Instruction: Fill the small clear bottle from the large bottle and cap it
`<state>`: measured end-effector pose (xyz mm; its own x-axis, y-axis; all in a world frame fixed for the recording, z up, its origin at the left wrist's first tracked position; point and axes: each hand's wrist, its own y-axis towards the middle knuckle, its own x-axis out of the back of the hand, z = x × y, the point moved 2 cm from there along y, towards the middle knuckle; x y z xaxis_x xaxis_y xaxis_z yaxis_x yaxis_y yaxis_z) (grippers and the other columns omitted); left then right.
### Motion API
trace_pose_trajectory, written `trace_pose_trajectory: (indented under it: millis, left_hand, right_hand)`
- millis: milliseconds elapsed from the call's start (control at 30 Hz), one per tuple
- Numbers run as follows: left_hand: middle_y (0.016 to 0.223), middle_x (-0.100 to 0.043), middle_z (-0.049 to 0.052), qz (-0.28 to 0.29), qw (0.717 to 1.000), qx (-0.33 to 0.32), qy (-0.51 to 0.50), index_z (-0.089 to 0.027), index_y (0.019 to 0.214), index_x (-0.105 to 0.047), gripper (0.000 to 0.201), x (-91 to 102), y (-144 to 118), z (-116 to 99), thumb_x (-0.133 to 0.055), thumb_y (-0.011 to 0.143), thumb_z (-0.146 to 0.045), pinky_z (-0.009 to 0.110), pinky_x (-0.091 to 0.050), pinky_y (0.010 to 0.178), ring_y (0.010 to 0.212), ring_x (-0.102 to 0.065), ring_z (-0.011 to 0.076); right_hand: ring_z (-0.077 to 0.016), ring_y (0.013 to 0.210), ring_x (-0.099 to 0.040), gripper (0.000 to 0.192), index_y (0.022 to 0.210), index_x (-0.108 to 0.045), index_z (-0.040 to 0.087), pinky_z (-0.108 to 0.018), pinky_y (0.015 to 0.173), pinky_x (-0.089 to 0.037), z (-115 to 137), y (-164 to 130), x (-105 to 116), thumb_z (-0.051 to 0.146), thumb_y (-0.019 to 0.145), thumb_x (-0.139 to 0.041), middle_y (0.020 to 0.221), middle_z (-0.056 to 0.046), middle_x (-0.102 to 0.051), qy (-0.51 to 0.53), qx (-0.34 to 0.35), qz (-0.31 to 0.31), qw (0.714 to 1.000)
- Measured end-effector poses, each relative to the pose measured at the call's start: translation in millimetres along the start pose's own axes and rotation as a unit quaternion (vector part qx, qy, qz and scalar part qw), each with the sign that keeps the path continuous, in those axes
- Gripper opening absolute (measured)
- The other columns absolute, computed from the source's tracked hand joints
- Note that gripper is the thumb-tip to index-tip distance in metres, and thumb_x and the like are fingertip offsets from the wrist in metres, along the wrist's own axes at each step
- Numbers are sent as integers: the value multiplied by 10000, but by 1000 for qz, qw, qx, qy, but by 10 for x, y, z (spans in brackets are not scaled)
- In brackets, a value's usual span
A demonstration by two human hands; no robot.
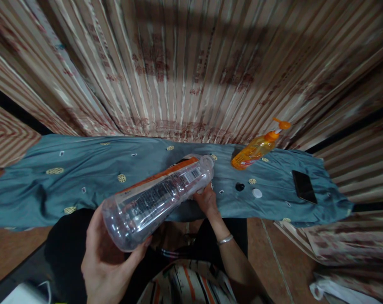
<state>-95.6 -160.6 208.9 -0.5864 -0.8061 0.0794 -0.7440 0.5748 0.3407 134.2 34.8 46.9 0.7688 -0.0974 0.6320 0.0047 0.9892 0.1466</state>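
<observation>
1. Left hand (pixel 105 266) clasps the near-left end of the clear bottle (pixel 158 204), above the cloth (pixel 26 181).
2. Right hand (pixel 208 200) is partly hidden beneath the far-right end; cannot tell its grip.
3. Label (pixel 153 196) print is illegible.

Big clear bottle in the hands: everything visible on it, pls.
The big clear bottle looks like glossy transparent plastic. Its printed label carries an orange band, dark text too blurred to read, and a barcode toward the neck. No liquid shows inside. It slants across the near edge of the blue-green cloth, neck pointing forward and right. The left hand holds the base; the right hand is near the neck, fingers mostly hidden.
</observation>
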Motion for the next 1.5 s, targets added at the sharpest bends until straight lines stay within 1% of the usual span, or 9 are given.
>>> trace_pose_trajectory:
  millis: [233, 367, 467, 767, 1000, 1133, 1233, 1400, 1500]
  left_hand:
    - [1478, -851, 10, 61, 998, 7, 27, -434, 1534, -769, 986, 80, 24, 17, -1120, 621, -310, 457, -747, 1074, 1302, -853, 353]
    - [1433, -865, 53, 34, 999, -11, 15, -354, 1527, -785, 960, 43, 4, 5, -1120, 628, -353, 431, -754, 1021, 1244, -864, 348]
    - [1408, -869, 73, 13, 1000, -11, -1, -314, 1479, -813, 969, 7, -11, 1, -1137, 569, -384, 429, -750, 1023, 1235, -861, 354]
    - [1458, -856, 30, 25, 999, -18, 8, -425, 1538, -788, 939, -4, -28, -30, -1105, 657, -348, 451, -752, 1033, 1266, -860, 357]
    - [1432, -861, 48, 19, 1000, -15, -9, -357, 1521, -798, 986, -7, -15, -1, -1132, 593, -346, 372, -739, 1022, 1255, -856, 319]
    - [1442, -851, 80, 17, 1000, 6, 7, -317, 1522, -790, 999, 13, -3, 4, -1130, 584, -376, 444, -747, 1049, 1264, -849, 358]
    - [1458, -843, 75, 35, 999, 3, 19, -340, 1534, -779, 972, 19, -3, -5, -1110, 620, -341, 482, -747, 1068, 1274, -847, 374]
    - [1430, -848, 64, 14, 1000, -8, 10, -331, 1509, -792, 948, 11, -21, -23, -1105, 614, -356, 546, -704, 1170, 1281, -840, 391]
    - [1473, -834, 57, 27, 1000, 2, 5, -347, 1537, -779, 989, 7, -22, -15, -1112, 606, -335, 562, -685, 1203, 1310, -827, 396]
  right_hand:
    - [-433, 1164, -866, 584, 1415, -705, 142, -620, 1010, -749, -16, -5, -15, 315, 878, -856, 1239, -236, -876, 9, 6, -13, 1000]
    - [-431, 1158, -869, 576, 1419, -705, 154, -614, 997, -753, 3, -4, -3, 316, 888, -859, 1223, -224, -877, 21, 12, -12, 1000]
    - [-430, 1151, -870, 574, 1419, -704, 159, -611, 981, -756, 17, -3, 6, 318, 889, -856, 1211, -219, -877, 23, 11, -13, 1000]
    - [-442, 1156, -866, 619, 1459, -696, 139, -649, 998, -747, -25, -6, -16, 338, 893, -845, 1237, -240, -876, 15, 11, -12, 1000]
    - [-431, 1190, -860, 622, 1465, -701, 139, -634, 1025, -743, -62, -4, -11, 324, 892, -857, 1273, -236, -871, 7, 16, 0, 1000]
    - [-420, 1197, -861, 626, 1476, -698, 142, -598, 1014, -748, -59, -6, -14, 313, 897, -862, 1267, -226, -871, 14, 21, -3, 1000]
    - [-431, 1216, -860, 656, 1494, -689, 113, -607, 1036, -743, -59, -6, -27, 300, 894, -873, 1287, -247, -864, 3, 5, 1, 1000]
    - [-431, 1222, -860, 643, 1481, -698, 120, -605, 1048, -742, -60, -6, -40, 302, 891, -875, 1281, -241, -869, -2, -2, 0, 1000]
    - [-434, 1209, -866, 622, 1455, -697, 126, -616, 1052, -738, -61, -6, -41, 298, 881, -862, 1282, -241, -875, 17, 4, -5, 1000]
